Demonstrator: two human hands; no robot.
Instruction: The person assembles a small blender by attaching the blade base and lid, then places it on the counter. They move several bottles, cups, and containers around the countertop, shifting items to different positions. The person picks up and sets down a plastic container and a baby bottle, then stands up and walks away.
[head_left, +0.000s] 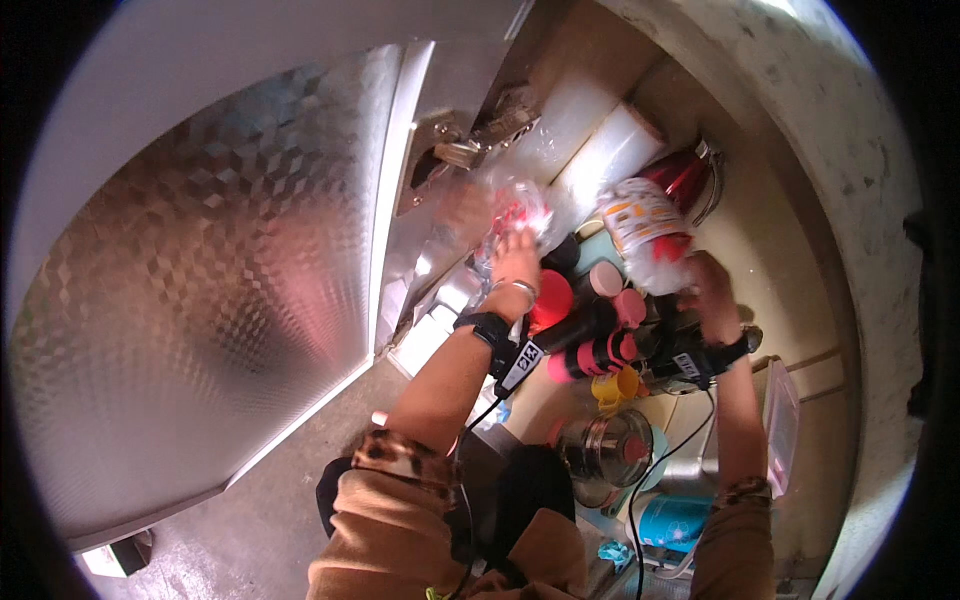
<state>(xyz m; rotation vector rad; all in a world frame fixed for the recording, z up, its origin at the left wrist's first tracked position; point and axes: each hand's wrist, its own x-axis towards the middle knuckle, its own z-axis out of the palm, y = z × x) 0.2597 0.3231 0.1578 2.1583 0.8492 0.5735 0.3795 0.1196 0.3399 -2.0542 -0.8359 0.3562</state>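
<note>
My left hand (516, 264) lies on a crumpled clear plastic bag (521, 206) with red inside or printed on it. Motion blur hides whether its fingers grip the bag. On the right, my right hand (709, 292) holds the near end of a plastic-wrapped package (643, 225) patterned in white, orange and red. Between the hands stand a red round lid (551, 300), a pale pink lid (605, 279), a darker pink lid (630, 307) and a black cylindrical bottle (581, 326). A pink-and-black bottle (589, 356) and a yellow cup (615, 388) lie nearer me.
An open cabinet door (225, 300) with a patterned silvery face fills the left. Behind the package sits a dark red kettle-like vessel (679, 176), beside a white roll (611, 154). Glass jars (604, 450), a blue package (671, 521) and a pink-edged plastic box (781, 427) are nearer. A stone-like edge (870, 187) curves along the right.
</note>
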